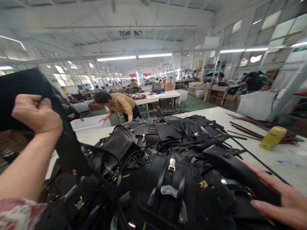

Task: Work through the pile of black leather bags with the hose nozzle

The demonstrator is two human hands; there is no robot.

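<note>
Raised at the left, my left hand [38, 115] is closed in a fist on a black leather bag [64, 140], whose flat dark side hangs down towards the pile. My right hand [278, 195], at the lower right, has its thumb and fingers round the edge of another black bag [230, 166]. Beneath both hands lies a heap of black leather bags [153, 182] with straps, gold-coloured buckles and bits of clear plastic wrap. One gold buckle [172, 165] faces me near the middle. The lower parts of the held bags merge with the heap.
A yellow bottle-like container [272, 138] stands on the white table [216, 115] at the right, beside brown straps [247, 129]. Across the table a person in a tan top [122, 103] bends over a white bin [91, 123]. A large white bin [256, 103] stands at the far right.
</note>
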